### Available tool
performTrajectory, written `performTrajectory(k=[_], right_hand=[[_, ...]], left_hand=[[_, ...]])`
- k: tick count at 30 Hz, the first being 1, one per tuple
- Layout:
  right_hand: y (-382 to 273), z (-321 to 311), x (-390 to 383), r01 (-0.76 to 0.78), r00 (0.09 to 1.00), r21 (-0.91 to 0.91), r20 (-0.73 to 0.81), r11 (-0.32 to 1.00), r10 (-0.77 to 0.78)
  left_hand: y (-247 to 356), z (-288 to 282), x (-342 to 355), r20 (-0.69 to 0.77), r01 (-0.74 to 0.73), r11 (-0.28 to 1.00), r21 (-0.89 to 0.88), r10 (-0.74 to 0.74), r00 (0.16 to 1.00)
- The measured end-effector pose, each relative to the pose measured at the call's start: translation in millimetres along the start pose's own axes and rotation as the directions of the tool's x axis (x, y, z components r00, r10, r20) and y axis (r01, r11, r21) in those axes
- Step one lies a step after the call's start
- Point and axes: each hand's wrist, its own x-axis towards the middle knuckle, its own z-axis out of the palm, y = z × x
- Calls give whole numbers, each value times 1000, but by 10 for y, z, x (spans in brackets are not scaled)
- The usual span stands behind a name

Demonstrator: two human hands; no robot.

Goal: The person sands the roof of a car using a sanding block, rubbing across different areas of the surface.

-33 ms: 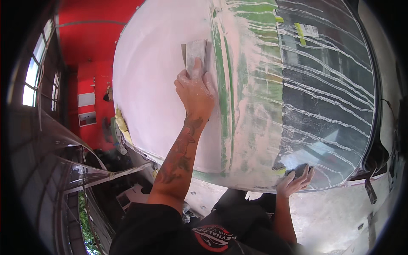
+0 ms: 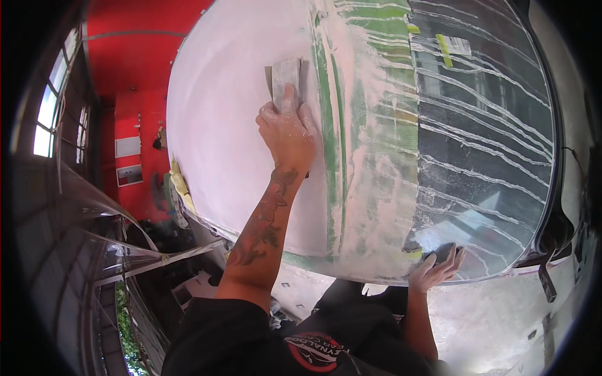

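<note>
The left hand (image 2: pixel 287 131), dusted white, pressed a grey sanding block (image 2: pixel 285 78) flat against the primed car body panel (image 2: pixel 232 125), fingers closed over its lower end. The right hand (image 2: pixel 438 268) lay open, fingers spread on the panel's lower edge beside the masked window (image 2: pixel 483 144).

Auto body workshop, sanded white car panel (image 2: pixel 232 125) dusted with filler, green masking tape (image 2: pixel 330 144) — taped-off window glass (image 2: pixel 483 156), red walls (image 2: pixel 135 62), concrete floor (image 2: pixel 501 326)
</note>
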Motion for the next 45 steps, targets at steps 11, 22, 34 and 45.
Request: performTrajectory(k=[11,22,34,45], right_hand=[[10,19,-5,18,1000,-5,-4,1000,-18],[-65,70,-51,14,1000,7,21,1000,-14],[-73,73,-69,-2,1000,18,6,1000,2],[23,86,-51,1,1000,0,-22,1000,-1]], left_hand=[[-10,-31,-58,-35,37,997,69,-35,999],[-602,78,668,-50,137,973,186,-130,990],[-1171,-121,555,-19,156,978,141,-155,988],[-794,-459,-715,12,-76,994,73,75,997]])
